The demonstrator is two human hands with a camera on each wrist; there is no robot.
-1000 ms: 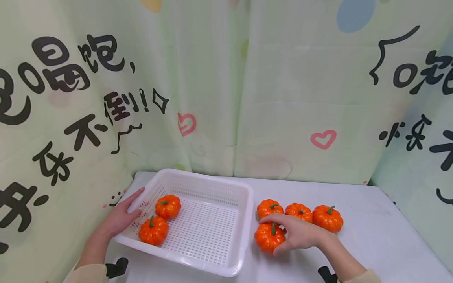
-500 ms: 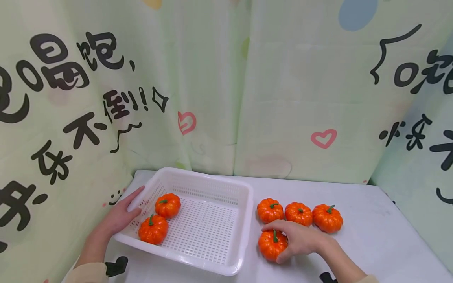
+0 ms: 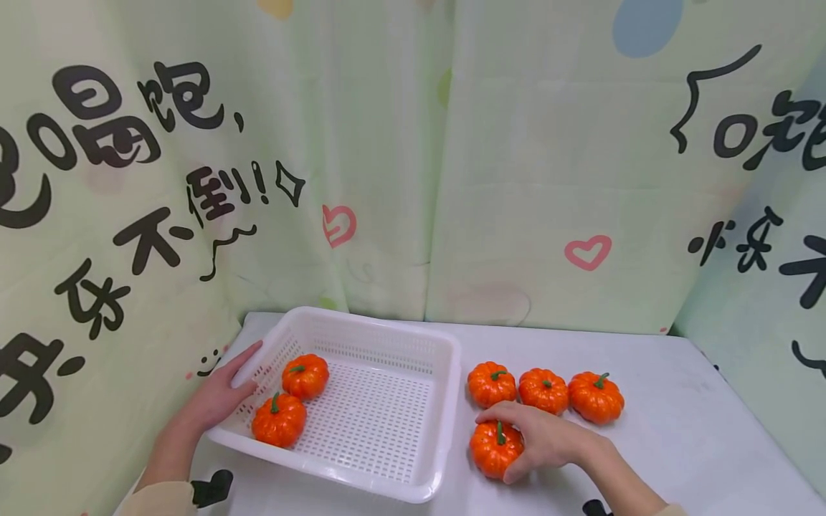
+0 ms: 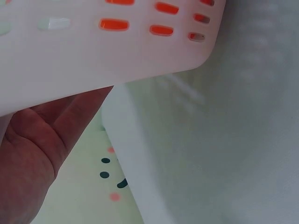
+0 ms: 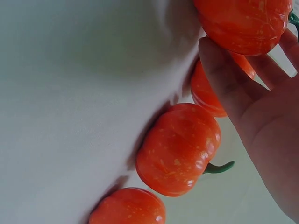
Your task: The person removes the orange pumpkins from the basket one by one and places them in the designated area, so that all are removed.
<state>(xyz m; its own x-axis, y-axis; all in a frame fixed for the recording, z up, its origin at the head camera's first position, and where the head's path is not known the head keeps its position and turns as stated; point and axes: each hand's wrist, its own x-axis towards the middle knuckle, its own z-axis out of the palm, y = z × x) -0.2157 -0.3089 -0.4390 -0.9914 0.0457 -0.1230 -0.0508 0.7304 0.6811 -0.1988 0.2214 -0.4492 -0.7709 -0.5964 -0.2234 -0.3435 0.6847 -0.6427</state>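
My left hand (image 3: 218, 395) rests against the left side of a white plastic basket (image 3: 361, 491), fingers straight along its rim. In the left wrist view, the basket wall (image 4: 93, 65) partly hides those fingers. Two orange toy pumpkins (image 3: 279, 421) with green stems lie inside, toward the basket's left. Right of the basket, my right hand (image 3: 548, 438) holds another toy pumpkin (image 3: 495, 453) between thumb and fingers, low over the table. The right wrist view shows this pumpkin (image 5: 245, 23) at the fingertips, with its stem pointing right.
Behind the right hand, three more toy pumpkins (image 3: 596, 398) stand in a row on the white table (image 3: 697, 423). A pale green printed curtain (image 3: 503, 179) encloses the back and sides. The basket's right wall (image 3: 452, 401) lies between the held pumpkin and the basket's inside.
My right hand and its pumpkin have shifted slightly toward me and to the right, away from the back row, then stayed nearly still. The left hand and basket have kept their place.
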